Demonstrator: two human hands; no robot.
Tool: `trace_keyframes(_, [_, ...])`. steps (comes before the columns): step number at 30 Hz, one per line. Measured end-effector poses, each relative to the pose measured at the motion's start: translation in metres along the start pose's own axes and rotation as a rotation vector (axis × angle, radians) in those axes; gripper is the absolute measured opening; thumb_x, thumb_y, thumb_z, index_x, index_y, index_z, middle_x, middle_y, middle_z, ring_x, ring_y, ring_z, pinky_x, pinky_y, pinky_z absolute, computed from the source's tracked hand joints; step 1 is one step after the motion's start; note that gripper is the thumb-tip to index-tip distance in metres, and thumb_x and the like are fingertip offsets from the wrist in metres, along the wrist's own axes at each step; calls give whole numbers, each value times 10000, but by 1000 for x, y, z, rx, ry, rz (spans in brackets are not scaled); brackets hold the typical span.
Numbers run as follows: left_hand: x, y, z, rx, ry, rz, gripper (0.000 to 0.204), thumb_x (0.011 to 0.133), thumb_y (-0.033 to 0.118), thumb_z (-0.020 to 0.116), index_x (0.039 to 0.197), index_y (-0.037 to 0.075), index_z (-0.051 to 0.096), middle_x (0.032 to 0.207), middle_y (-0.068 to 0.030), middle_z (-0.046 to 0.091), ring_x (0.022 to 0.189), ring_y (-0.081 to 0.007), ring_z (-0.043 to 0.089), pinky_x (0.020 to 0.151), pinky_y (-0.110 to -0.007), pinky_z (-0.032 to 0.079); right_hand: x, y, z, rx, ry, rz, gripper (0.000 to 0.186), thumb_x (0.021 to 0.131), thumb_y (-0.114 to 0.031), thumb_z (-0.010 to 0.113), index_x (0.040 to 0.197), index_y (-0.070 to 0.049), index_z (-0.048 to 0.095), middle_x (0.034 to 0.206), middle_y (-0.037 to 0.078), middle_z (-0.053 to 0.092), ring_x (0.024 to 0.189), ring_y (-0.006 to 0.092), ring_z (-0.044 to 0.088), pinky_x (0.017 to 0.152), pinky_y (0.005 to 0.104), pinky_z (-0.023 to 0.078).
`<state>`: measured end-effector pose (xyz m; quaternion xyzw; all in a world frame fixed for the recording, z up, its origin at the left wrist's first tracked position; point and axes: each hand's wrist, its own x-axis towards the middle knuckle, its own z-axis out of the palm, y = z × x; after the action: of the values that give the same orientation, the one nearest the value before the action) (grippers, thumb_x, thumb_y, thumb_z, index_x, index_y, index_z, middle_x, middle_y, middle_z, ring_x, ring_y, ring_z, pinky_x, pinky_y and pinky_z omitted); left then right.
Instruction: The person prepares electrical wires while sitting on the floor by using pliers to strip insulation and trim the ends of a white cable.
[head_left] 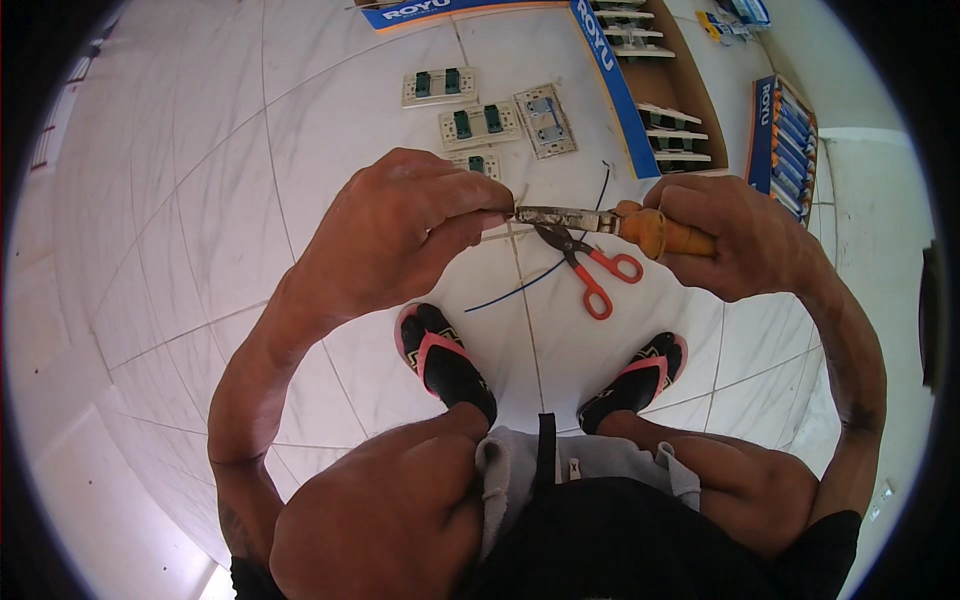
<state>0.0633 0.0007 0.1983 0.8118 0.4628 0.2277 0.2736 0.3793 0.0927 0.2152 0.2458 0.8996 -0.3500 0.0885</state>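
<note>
My right hand (740, 235) is closed around the yellow grips of a pair of worn, long-nosed pliers (565, 217). The metal nose points left and reaches the fingertips of my left hand (405, 225). Those fingers are pinched together at the tip; whatever lies between them is too small or hidden to make out. On the floor below the pliers lie snips (580, 265) with red handles, spread apart. A thin blue wire (515, 292) runs beneath the snips, with a dark end curving up to the right.
Several outlet plates with green sockets (440, 87) lie beyond my hands, beside an upturned plate (545, 120). At the far right stands an open carton (690, 80) of plates, with a smaller box (790, 140) of blue packs alongside. My sandalled feet (445, 355) flank the near floor.
</note>
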Motion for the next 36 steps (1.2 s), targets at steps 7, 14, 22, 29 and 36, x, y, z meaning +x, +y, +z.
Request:
trace_keyframes(7, [2,2,-6,-328,-168,-235,142,956,44,630,1055,-3,719,797,-96,715,668,-161,682,637,-300,530,-2,1,7,-151,119,-100,326,703,-59,799,881,-70,525,1090,143,637,857,314,692,722,404,587])
trace_keyframes(14, [4,1,-13,-605,-352,-430,187,1010,79,565,1067,-32,705,783,-83,699,661,-129,651,620,-289,507,2,5,9,-421,286,-289,372,702,-46,823,849,-78,483,1093,158,634,888,306,701,712,384,591])
trace_keyframes(22, [1,0,-10,-435,-214,-381,173,990,104,627,1052,-28,719,833,-104,725,713,-148,705,675,-266,541,-5,1,0,-28,76,-34,247,741,-57,744,920,-18,579,1075,169,644,860,319,686,730,396,554])
trace_keyframes(29, [5,10,-10,-250,-133,-290,150,920,92,706,1035,2,740,816,-97,745,736,-172,732,833,-322,531,-7,13,-1,182,-111,14,341,795,-153,696,1070,36,627,861,140,613,688,268,573,631,402,453])
trace_keyframes(36, [0,11,-4,-60,-43,-144,152,872,91,752,1017,46,752,777,-74,738,755,-189,706,882,-341,500,-5,7,-2,233,-137,10,308,832,-189,682,1045,31,651,782,117,603,661,240,566,618,386,447])
